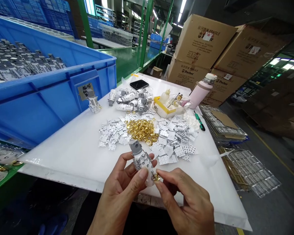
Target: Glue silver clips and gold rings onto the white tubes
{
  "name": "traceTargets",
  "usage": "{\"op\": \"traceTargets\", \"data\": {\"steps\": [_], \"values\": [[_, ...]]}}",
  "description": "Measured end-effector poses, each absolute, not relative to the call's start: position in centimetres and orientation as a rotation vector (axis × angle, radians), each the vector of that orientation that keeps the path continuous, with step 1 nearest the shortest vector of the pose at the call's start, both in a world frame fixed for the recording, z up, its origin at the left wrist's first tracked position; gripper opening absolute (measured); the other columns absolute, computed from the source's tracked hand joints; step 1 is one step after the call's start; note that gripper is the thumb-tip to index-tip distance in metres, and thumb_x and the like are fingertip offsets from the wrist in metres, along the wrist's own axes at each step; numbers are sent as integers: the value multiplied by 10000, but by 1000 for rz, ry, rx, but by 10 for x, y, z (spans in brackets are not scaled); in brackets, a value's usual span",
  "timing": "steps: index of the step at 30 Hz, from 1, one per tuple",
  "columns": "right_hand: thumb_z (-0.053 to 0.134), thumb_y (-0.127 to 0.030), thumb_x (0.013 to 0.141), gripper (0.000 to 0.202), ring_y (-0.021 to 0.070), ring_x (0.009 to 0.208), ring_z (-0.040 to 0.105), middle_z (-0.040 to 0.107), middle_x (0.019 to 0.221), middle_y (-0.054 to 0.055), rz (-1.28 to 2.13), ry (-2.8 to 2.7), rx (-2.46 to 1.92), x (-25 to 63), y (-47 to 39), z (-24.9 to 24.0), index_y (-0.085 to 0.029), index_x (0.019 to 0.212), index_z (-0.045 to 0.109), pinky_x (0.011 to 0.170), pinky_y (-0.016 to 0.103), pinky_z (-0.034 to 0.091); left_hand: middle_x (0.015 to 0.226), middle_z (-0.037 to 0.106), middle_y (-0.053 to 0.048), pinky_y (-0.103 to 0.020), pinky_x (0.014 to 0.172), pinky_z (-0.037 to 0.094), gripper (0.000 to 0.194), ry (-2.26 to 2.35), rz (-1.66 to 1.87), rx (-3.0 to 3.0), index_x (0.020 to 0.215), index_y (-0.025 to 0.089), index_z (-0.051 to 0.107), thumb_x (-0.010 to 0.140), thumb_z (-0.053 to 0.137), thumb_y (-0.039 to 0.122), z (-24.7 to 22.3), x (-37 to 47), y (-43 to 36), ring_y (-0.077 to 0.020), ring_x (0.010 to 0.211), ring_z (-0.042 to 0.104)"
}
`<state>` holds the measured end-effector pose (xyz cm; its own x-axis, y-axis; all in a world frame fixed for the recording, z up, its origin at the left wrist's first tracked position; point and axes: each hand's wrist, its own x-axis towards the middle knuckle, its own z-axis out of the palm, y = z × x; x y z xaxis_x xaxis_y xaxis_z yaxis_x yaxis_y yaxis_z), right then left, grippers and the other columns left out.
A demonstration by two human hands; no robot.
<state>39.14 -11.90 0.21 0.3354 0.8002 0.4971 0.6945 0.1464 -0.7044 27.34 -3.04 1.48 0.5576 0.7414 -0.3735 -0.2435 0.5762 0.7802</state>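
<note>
My left hand [128, 186] is wrapped round a white and grey cylindrical part [143, 162], its grey end tilted up and away. At the part's lower end, my right hand [186, 199] pinches a small gold piece [156, 177] between thumb and forefinger, touching the part. Beyond my hands lies a heap of gold rings [142, 130] on the white table [71, 147]. Flat white pieces with small holes [170, 140] are spread to its right, and more white pieces [114, 132] lie to its left.
Similar cylindrical parts [134, 99] are piled behind the rings; one [94, 102] stands by the blue crate [51, 94]. Further back are a phone [139, 85], a yellow-edged tray [161, 107], a pink bottle [201, 93] and a green cutter [199, 120]. Cartons [203, 42] are stacked behind.
</note>
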Motion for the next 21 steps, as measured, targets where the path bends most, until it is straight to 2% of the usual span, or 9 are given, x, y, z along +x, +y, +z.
{"op": "traceTargets", "data": {"steps": [6,12,16,21], "values": [[600,-90,880,267,132,657,622,635,774,23,79,-1444,-1593,389,-117,-3,-203,1121,619,587,230,519,1078,763,-28,-279,846,542,286,749,709,764,1025,269,568,800,742,298,14,277,-33,-222,1027,691],[592,-94,892,231,129,654,625,639,754,18,74,-1416,-1546,388,-112,-7,-195,1095,633,581,222,511,1114,747,-17,-260,877,521,343,821,781,815,1049,271,540,783,757,253,14,278,-40,-219,1118,645],[600,-110,891,194,126,672,626,650,771,13,91,-1374,-1545,388,-108,-9,-203,1057,637,595,218,517,1130,741,-17,-272,903,514,344,819,777,810,1072,272,507,812,731,269,12,278,-40,-205,1081,661],[581,-137,903,185,123,706,639,665,835,18,184,-1351,-1571,386,-106,-13,-208,1072,607,640,219,531,1149,737,-40,-322,927,513,330,788,784,706,1067,270,525,810,730,304,10,280,-39,-248,1139,640]]}}
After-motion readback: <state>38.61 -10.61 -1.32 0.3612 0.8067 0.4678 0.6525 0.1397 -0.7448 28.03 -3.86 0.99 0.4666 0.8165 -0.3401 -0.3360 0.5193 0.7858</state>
